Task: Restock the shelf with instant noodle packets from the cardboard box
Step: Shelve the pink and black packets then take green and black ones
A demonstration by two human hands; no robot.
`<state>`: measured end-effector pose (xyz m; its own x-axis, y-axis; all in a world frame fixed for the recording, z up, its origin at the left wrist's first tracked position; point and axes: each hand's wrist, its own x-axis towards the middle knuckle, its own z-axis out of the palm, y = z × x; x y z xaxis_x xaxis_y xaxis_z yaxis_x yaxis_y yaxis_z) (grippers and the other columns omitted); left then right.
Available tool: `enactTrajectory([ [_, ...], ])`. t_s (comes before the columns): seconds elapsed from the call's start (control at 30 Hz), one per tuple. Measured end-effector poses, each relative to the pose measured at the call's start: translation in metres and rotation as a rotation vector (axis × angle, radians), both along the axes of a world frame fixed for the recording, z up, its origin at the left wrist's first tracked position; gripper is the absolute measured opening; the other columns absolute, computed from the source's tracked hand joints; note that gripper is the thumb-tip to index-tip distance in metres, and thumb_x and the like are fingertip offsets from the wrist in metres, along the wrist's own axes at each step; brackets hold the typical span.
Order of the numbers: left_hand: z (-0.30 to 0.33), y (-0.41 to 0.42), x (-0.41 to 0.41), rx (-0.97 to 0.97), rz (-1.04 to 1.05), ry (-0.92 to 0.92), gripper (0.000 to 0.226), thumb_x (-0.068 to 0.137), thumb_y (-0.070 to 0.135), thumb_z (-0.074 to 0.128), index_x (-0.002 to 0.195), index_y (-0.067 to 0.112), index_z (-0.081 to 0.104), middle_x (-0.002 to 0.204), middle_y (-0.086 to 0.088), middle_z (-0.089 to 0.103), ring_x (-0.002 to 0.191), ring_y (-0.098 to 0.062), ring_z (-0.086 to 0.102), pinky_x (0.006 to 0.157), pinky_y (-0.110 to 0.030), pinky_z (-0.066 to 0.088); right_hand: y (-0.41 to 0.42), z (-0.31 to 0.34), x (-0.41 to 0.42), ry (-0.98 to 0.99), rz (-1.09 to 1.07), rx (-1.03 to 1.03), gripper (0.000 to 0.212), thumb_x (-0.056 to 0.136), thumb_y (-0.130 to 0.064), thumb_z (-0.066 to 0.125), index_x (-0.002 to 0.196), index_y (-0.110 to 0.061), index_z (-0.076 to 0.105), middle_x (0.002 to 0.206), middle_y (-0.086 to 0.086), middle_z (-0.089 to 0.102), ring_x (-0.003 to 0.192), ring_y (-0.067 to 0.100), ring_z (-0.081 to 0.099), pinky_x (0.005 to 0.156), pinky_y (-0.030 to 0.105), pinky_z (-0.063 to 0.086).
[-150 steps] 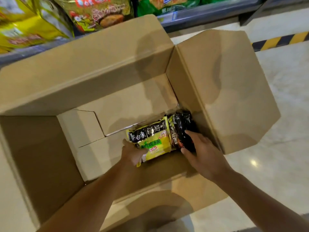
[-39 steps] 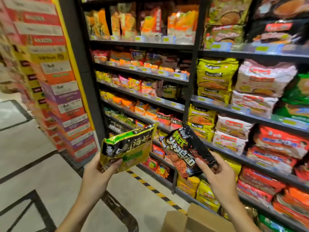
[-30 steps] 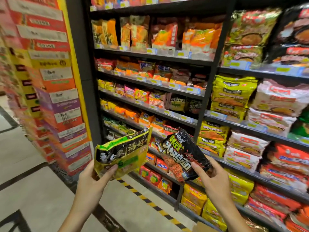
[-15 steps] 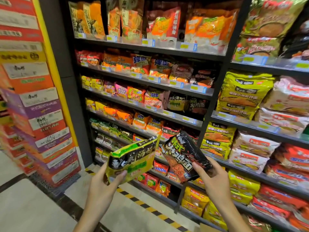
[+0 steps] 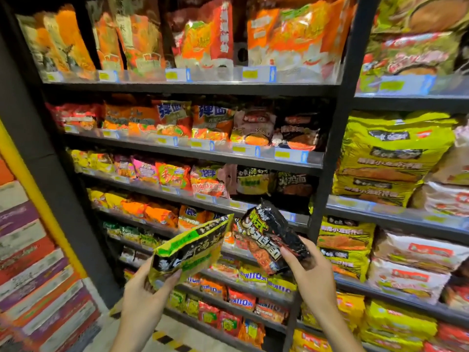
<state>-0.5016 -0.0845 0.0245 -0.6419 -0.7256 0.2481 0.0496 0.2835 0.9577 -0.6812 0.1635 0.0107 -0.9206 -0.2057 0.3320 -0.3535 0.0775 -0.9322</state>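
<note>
Here my left hand (image 5: 142,298) grips a yellow-green crinkly noodle packet (image 5: 189,247), my right hand (image 5: 311,275) a black foil noodle packet (image 5: 269,240), both labels facing me, probably to match each against the dark metal shelf (image 5: 228,204) above.

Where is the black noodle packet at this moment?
In the head view, the black noodle packet is held up by the right hand, lower centre, just right of the yellow-green packet in the left hand, before the shelves.
</note>
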Motion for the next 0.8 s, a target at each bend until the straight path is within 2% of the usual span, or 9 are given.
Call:
enactTrajectory([
  [0.07,-0.006,-0.010,-0.032,-0.022,-0.033,0.008,0.043,0.080,0.004,0.078,0.113,0.029,0.064,0.106,0.015,0.072,0.110,-0.015,0.064,0.100,-0.038,0.051,0.000,-0.004,-0.020,-0.002,-0.038,0.009,0.031,0.087,-0.027,0.074,0.113,-0.037,0.064,0.095,-0.026,0.071,0.087,-0.001,0.069,0.071,0.015,0.055],
  [0.2,-0.015,-0.023,-0.085,-0.075,-0.120,0.064,0.049,0.079,0.006,0.078,0.115,0.036,0.065,0.110,0.016,0.072,0.115,-0.011,0.063,0.101,-0.034,0.049,-0.003,-0.012,-0.050,0.011,-0.110,0.018,0.038,0.087,-0.029,0.074,0.123,-0.023,0.064,0.095,-0.026,0.072,0.087,-0.002,0.069,0.075,0.024,0.058],
  [0.3,-0.015,-0.035,-0.125,-0.096,-0.193,0.104,0.066,0.077,-0.002,0.077,0.100,0.059,0.067,0.103,0.024,0.072,0.107,0.002,0.063,0.088,-0.009,0.049,-0.015,-0.016,-0.063,0.027,-0.186,0.009,0.033,0.087,-0.022,0.074,0.118,-0.028,0.063,0.095,-0.035,0.068,0.089,-0.007,0.066,0.070,0.008,0.050],
  [0.33,-0.016,-0.041,-0.138,-0.102,-0.216,0.118,0.070,0.076,-0.004,0.077,0.096,0.062,0.068,0.104,0.023,0.072,0.106,0.002,0.064,0.085,-0.007,0.048,-0.019,-0.018,-0.068,0.032,-0.223,0.006,0.034,0.086,-0.021,0.075,0.118,-0.029,0.063,0.096,-0.035,0.068,0.090,-0.006,0.066,0.070,0.005,0.048],
  [0.4,-0.021,-0.054,-0.163,-0.110,-0.261,0.159,0.068,0.076,-0.009,0.076,0.100,0.054,0.071,0.108,0.014,0.073,0.108,-0.007,0.066,0.088,-0.013,0.051,-0.028,-0.022,-0.076,0.042,-0.290,0.010,0.036,0.085,-0.019,0.075,0.119,-0.027,0.064,0.094,-0.036,0.068,0.090,-0.008,0.066,0.069,0.003,0.047],
  [0.5,-0.021,-0.072,-0.199,-0.165,-0.367,0.224,0.048,0.079,-0.005,0.076,0.111,0.029,0.073,0.112,0.006,0.072,0.112,-0.013,0.065,0.090,-0.018,0.052,-0.043,-0.025,-0.087,0.082,-0.378,0.027,0.038,0.085,-0.015,0.075,0.120,-0.023,0.065,0.096,-0.038,0.066,0.091,-0.011,0.064,0.071,0.001,0.045],
  [0.6,-0.018,-0.094,-0.237,-0.268,-0.464,0.279,0.031,0.085,0.018,0.078,0.115,0.013,0.072,0.118,0.002,0.071,0.116,-0.017,0.064,0.096,-0.026,0.051,-0.061,-0.027,-0.099,0.094,-0.453,0.029,0.038,0.084,-0.012,0.076,0.118,-0.024,0.064,0.093,-0.039,0.066,0.083,-0.013,0.064,0.068,0.001,0.045],
  [0.67,-0.016,-0.109,-0.261,-0.300,-0.509,0.318,0.039,0.085,0.036,0.074,0.113,0.008,0.073,0.119,-0.001,0.071,0.116,-0.016,0.064,0.095,-0.026,0.050,-0.073,-0.028,-0.105,0.115,-0.507,0.008,0.038,0.084,-0.012,0.075,0.116,-0.028,0.063,0.096,-0.038,0.066,0.090,-0.012,0.064,0.073,0.001,0.045],
  [0.8,-0.022,-0.132,-0.313,-0.341,-0.596,0.355,0.031,0.081,0.014,0.078,0.111,0.008,0.073,0.120,-0.005,0.071,0.116,-0.024,0.065,0.097,-0.036,0.050,-0.097,-0.023,-0.119,0.131,-0.631,0.006,0.036,0.085,-0.014,0.074,0.120,-0.022,0.066,0.107,-0.033,0.065,0.099,-0.015,0.060,0.081,-0.001,0.042],
])
